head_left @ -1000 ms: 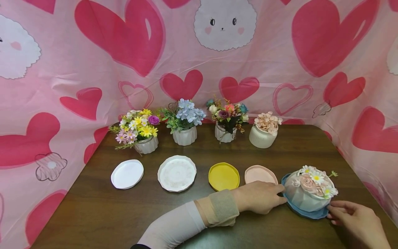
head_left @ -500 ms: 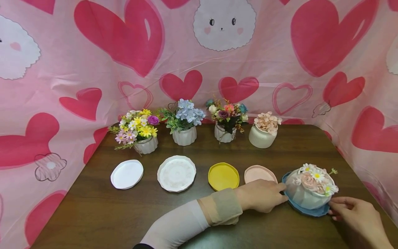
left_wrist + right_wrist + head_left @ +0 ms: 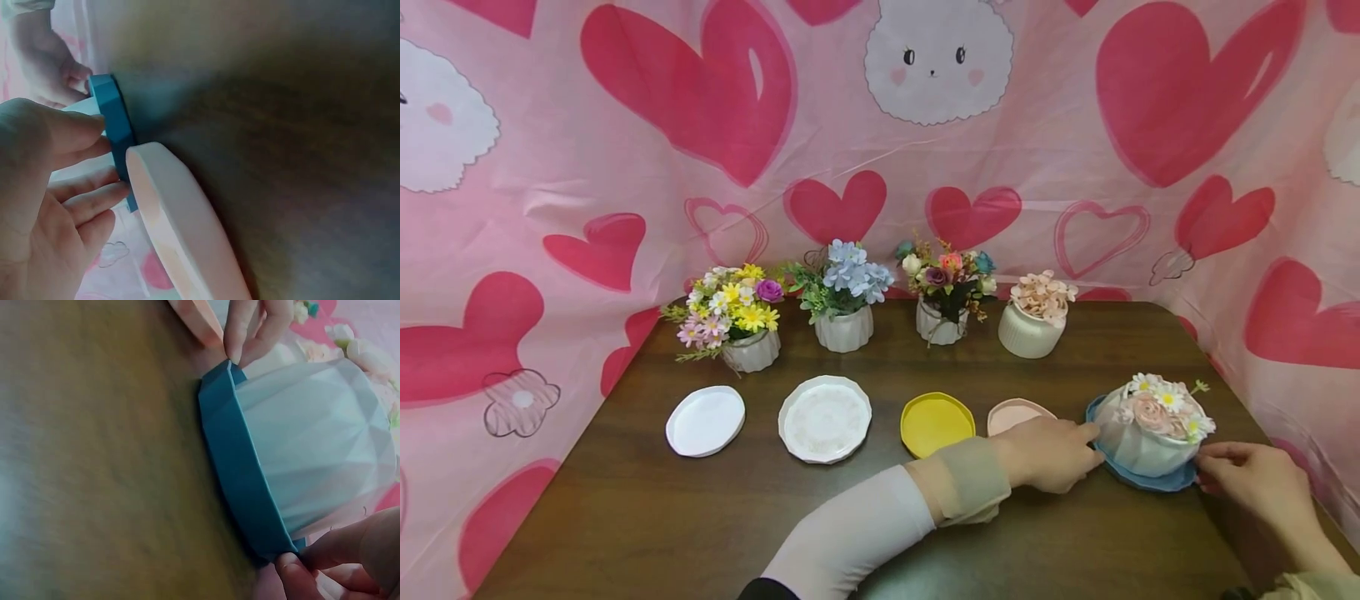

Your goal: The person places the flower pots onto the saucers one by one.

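Note:
At the right of the table, a blue faceted saucer (image 3: pixel 1150 482) carries a white faceted flowerpot (image 3: pixel 1138 446) with pink roses and white daisies (image 3: pixel 1167 400). My left hand (image 3: pixel 1058 454) pinches the saucer's left rim, its arm reaching across from the front. On the opposite side my right hand (image 3: pixel 1258 483) grips the rim between thumb and fingers. The right wrist view shows both hands at the rim of the blue saucer (image 3: pixel 240 469), with the pot standing inside it. Partly covered by the left hand, a pink saucer (image 3: pixel 187 219) lies right beside the blue one.
Along the back stand several potted flowers: a yellow and pink bunch (image 3: pixel 730 308), blue hydrangeas (image 3: pixel 853 275), mixed roses (image 3: pixel 946 275) and a cream pot (image 3: pixel 1032 332). In front lie a white saucer (image 3: pixel 705 421), a larger white one (image 3: pixel 825 419) and a yellow one (image 3: pixel 937 425).
Both hands have moved the blue saucer with its flowerpot away from me, towards the back of the table. It now lies more level with the row of other saucers.

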`<state>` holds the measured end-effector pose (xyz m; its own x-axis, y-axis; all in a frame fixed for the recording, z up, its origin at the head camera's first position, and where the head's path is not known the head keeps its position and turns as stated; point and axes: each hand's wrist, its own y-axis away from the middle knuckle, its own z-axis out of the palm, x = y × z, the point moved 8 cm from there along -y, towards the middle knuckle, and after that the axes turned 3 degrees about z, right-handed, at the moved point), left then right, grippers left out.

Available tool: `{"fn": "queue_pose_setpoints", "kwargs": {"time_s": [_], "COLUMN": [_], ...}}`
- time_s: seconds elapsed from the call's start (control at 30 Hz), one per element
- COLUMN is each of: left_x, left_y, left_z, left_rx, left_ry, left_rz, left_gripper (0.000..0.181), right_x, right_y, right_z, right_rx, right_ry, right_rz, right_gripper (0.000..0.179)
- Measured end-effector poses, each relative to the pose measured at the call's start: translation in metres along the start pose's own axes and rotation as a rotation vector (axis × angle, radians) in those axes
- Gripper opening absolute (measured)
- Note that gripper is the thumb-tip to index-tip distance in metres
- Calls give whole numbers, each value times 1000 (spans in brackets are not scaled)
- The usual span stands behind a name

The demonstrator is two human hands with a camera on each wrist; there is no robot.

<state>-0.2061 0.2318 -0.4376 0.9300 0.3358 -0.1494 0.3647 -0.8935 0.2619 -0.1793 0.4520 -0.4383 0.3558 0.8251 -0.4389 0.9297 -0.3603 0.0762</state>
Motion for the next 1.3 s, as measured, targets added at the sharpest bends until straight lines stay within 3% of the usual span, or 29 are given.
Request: {"fn": "queue_pose_setpoints", "kwargs": {"time_s": [0.27, 0.43, 0.63, 0.77, 1.1, 1.3], "left_x": [-6, -11, -15, -18, -20, -20], "left_y": [-10, -16, -22, -24, -25, -20], "left_z": [-4, -6, -5, -4, -2, -3], "left_rx": [-11, -21, -47, -57, -59, -54], "left_ry": [-19, 2, 20, 18, 13, 31], "left_rz": [-48, -67, -94, -103, -101, -94], "left_gripper": [34, 36, 37, 38, 47, 50], "right_x": [3, 4, 3, 0, -3, -3], "right_y": [-23, -33, -42, -45, -45, -40], "right_z": [1, 0, -3, -2, -8, -6], "right_rx": [-67, -58, -66, -83, 30, 44], "right_ry": [-112, -185, -138, -173, -88, -88], "right_rz": [2, -8, -20, -18, -53, -72], "right_gripper": [42, 42, 45, 47, 40, 40]}}
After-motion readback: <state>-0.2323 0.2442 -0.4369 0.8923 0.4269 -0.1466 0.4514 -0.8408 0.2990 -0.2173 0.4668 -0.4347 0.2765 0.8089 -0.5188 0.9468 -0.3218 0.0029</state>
